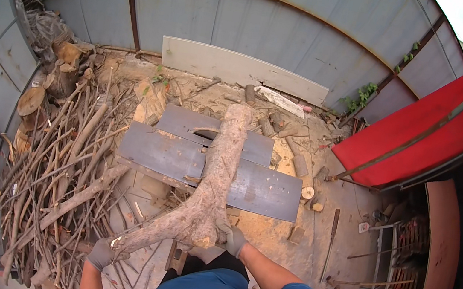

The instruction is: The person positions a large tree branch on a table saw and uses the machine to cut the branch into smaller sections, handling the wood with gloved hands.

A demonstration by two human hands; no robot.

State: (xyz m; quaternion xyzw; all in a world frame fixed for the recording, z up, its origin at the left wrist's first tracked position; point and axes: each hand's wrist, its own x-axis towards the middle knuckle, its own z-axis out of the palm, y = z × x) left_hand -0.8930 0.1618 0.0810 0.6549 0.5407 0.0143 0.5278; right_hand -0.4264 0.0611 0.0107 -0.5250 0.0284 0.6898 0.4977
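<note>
Forked log: laid lengthwise across a grey metal table (265,190), centre of frame; the forked log (221,164) is split toward lower centre.
Left hand: gloved, lower left; the left hand (101,253) is curled around the tip of the log's left limb.
Right hand: gloved, lower centre; the right hand (235,242) is laid against the log's fork, finger closure cannot be told.
Branch pile: heaped at left, the branch pile (78,162).
Red sheet: hung at upper right, the red sheet (426,136).

The gloved left hand (101,253) curls its fingers (110,253), the left forearm (92,283) lying behind them, while the gloved right hand (235,242) points its fingers leftward, the right forearm (266,274) slanting back and rightward from them.
</note>
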